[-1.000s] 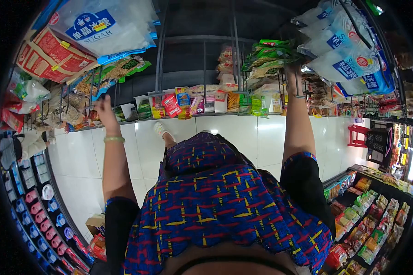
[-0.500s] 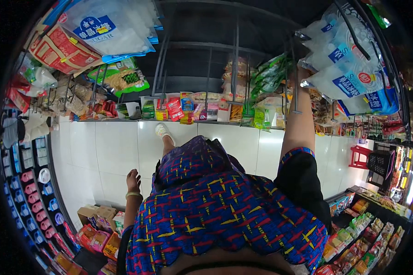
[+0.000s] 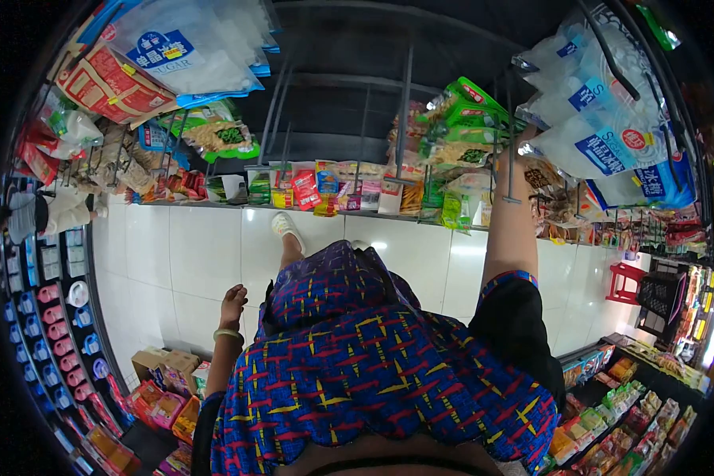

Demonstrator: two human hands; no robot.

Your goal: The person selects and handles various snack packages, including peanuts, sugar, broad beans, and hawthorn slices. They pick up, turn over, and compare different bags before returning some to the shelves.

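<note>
My left hand [image 3: 234, 303] hangs beside my patterned apron [image 3: 349, 349], over the floor. It holds nothing I can see, and its fingers are loosely bent. My right arm stretches forward to the rack, where my right hand [image 3: 520, 143] is among the hooks. Its fingers are hidden behind the hanging goods. Green-topped food packets [image 3: 470, 125] hang just left of it, their fronts partly turned toward me. Close on its right hang clear bags of rock sugar [image 3: 607, 147]. A metal hook [image 3: 509, 170] crosses in front of my right forearm.
Large sugar bags [image 3: 186, 59] hang at the upper left, above another green packet [image 3: 214, 131]. Small colourful packets [image 3: 303, 186] line the lower shelf. Cartons [image 3: 166, 369] stand on the left. A red stool [image 3: 625, 283] and a black crate [image 3: 660, 293] are at the right.
The green packets beside my right hand have swung from edge-on to showing their fronts. My left hand has risen slightly and its fingers have curled more.
</note>
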